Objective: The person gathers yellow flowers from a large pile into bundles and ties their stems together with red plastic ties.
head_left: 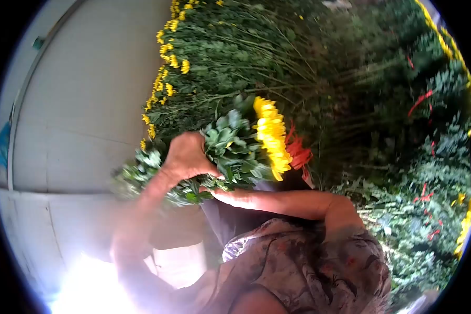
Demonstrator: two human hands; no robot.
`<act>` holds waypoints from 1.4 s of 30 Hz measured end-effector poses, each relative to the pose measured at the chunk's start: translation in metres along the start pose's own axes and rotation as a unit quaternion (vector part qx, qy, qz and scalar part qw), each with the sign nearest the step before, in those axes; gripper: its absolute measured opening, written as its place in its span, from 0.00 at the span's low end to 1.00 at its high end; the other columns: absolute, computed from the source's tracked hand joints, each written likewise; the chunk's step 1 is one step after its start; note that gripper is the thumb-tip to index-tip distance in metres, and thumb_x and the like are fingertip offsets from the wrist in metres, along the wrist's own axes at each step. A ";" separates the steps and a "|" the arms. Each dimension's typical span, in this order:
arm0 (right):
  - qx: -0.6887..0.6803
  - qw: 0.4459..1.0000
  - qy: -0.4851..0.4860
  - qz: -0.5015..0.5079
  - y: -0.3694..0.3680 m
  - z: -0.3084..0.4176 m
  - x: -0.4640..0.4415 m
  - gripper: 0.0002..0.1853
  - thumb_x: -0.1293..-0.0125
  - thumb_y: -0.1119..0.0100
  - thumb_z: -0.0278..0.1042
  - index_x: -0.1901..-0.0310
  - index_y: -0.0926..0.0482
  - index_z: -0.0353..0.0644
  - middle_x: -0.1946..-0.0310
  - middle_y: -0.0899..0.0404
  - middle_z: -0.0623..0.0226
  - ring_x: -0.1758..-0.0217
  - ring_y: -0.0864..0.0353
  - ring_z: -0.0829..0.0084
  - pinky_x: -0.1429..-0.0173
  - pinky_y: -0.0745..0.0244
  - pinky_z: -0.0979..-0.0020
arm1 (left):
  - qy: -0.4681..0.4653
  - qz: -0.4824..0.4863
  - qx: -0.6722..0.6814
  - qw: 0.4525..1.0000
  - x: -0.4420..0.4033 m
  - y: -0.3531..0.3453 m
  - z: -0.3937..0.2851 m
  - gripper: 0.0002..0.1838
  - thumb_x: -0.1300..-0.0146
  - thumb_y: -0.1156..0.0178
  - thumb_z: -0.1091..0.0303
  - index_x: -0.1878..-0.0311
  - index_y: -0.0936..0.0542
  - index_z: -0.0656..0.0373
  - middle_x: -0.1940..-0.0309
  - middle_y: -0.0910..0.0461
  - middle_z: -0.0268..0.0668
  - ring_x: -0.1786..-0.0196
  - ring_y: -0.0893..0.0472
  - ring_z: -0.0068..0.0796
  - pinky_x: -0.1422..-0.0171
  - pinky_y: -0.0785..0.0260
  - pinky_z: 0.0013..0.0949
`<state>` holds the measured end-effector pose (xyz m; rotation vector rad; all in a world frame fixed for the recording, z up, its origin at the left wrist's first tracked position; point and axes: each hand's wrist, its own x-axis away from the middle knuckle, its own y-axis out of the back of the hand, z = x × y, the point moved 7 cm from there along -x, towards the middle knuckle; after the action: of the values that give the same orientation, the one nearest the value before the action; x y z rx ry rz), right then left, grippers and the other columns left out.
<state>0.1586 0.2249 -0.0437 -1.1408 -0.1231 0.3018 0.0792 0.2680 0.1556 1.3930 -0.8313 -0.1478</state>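
Seemingly a flower workroom — massed leafy stems (240, 57), yellow blooms (272, 137), red strands (298, 152)

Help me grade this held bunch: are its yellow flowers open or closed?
Open: the yellow flowers at the end of the bunch, held in the left hand, show spread petals. Blur hides finer detail.

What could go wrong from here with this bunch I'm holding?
The yellow blooms might snag on the red strands, which appear close beside them. The leafy bunch could get crushed where the left hand grips it, with the right hand against its lower side. No tie shows around it, so it may loosen.
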 end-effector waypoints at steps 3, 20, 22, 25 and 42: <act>-0.001 0.996 -0.088 0.025 0.045 -0.047 0.016 0.21 0.27 0.54 0.39 0.38 0.35 0.35 0.44 0.28 0.56 0.41 0.27 0.64 0.37 0.31 0.63 | 0.015 -0.016 0.097 0.995 -0.041 -0.084 0.035 0.32 0.79 0.21 0.47 0.76 0.21 0.65 0.77 0.20 0.45 0.70 0.19 0.40 0.62 0.26 0.37; 0.963 0.218 0.155 0.046 -0.076 0.164 0.013 0.68 0.75 0.30 0.72 0.31 0.45 0.41 0.39 0.34 0.53 0.34 0.39 0.53 0.26 0.60 0.46 | 0.016 0.078 0.344 0.936 -0.033 -0.028 0.086 0.59 0.60 0.32 0.40 0.28 0.46 0.60 0.33 0.39 0.54 0.28 0.42 0.46 0.25 0.52 0.44; 0.961 0.231 0.145 0.042 -0.074 0.164 0.011 0.68 0.76 0.28 0.71 0.32 0.44 0.39 0.41 0.34 0.55 0.34 0.39 0.56 0.26 0.59 0.48 | 0.017 0.111 0.352 0.929 -0.029 -0.048 0.095 0.61 0.60 0.32 0.39 0.27 0.50 0.60 0.33 0.40 0.56 0.29 0.41 0.47 0.25 0.52 0.45; 0.958 0.251 0.138 0.023 -0.069 0.165 0.008 0.65 0.74 0.28 0.68 0.33 0.42 0.37 0.44 0.31 0.60 0.35 0.37 0.61 0.26 0.57 0.52 | -0.009 0.068 0.252 0.965 0.003 -0.095 0.045 0.74 0.75 0.20 0.45 0.27 0.56 0.62 0.38 0.34 0.56 0.34 0.34 0.50 0.26 0.49 0.47; 0.665 0.700 0.229 -0.124 -0.017 0.195 0.116 0.09 0.39 0.38 0.37 0.62 0.20 0.41 0.68 0.20 0.67 0.64 0.20 0.72 0.61 0.25 0.72 | -0.002 -0.126 0.226 0.966 -0.015 -0.104 0.082 0.48 0.74 0.19 0.61 0.45 0.30 0.69 0.58 0.18 0.49 0.55 0.18 0.42 0.47 0.27 0.36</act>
<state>0.2230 0.4236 0.0459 0.3038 0.3588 -0.1776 0.0588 0.1875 0.0516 1.9305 -0.7130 -0.1616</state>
